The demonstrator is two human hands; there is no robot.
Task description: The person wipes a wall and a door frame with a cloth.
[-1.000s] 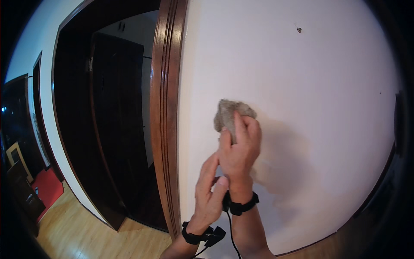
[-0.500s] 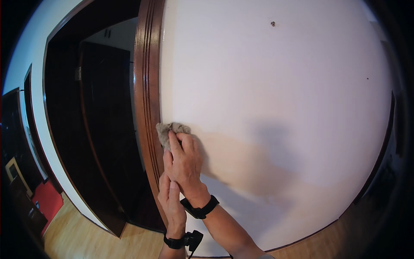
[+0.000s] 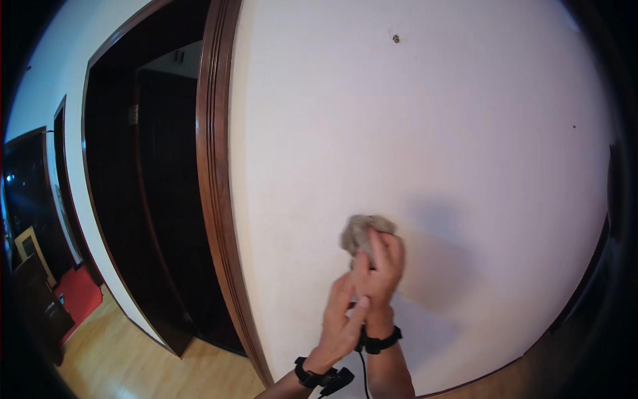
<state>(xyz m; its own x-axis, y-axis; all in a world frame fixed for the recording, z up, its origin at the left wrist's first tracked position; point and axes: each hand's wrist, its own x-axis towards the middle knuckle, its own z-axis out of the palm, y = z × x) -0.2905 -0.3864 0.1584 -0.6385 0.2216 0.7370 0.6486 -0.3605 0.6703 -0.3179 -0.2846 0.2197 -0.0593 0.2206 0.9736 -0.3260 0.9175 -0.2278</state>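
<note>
Moved: both hands and the cloth have slid rightward off the door frame's edge and out onto the open white wall since half a second ago
Right hand [image 3: 380, 276]: fingers curled and pressing the grey crumpled cloth [image 3: 362, 231] flat against the wall; a black wristband sits below it
Left hand [image 3: 342, 322]: lies just beneath and left of the right one, fingers extended up against its wrist and thumb side; whether it grips anything I cannot tell, and it does not reach the cloth
Cloth position: straight above the right fingertips, bunched with no clear long axis; right hand is the nearer
Wall [image 3: 432, 133]: white, with a small dark mark high up
Door frame [image 3: 216, 199]: dark brown wood, well left of the cloth
Floor [image 3: 126, 359]: light wood planks
</note>
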